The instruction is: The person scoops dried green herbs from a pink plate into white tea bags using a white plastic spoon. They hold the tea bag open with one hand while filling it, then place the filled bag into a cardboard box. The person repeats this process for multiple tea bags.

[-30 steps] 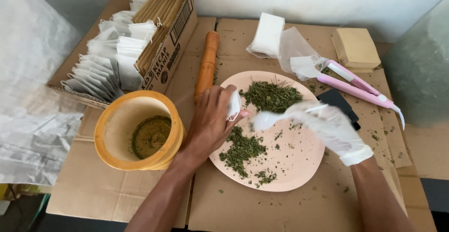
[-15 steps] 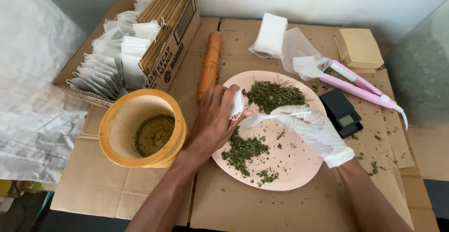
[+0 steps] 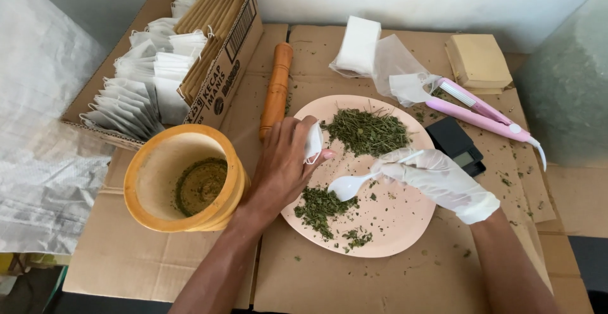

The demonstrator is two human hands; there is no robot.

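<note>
Over the pink plate (image 3: pixel 405 235), the bare left hand (image 3: pixel 285 165) is pinching a small white bag (image 3: pixel 313 141) at the plate's left rim. The gloved right hand (image 3: pixel 437 181) is gripping a white spoon (image 3: pixel 351 186) at its centre, between herb piles (image 3: pixel 367 130). Cardboard (image 3: pixel 316 276) is lying under the plate; a yellow bowl (image 3: pixel 149 193) is crowding its left edge.

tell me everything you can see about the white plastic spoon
The small white plastic spoon has a rounded, glossy bowl and a thin handle. The right hand, in a white disposable glove, grips the handle, hiding most of it. The spoon lies nearly level, bowl pointing left toward the bare left hand, which pinches a small white paper sachet. The bowl looks empty and sits low over the round pale pink plate, between two heaps of chopped dried green herbs.
</note>
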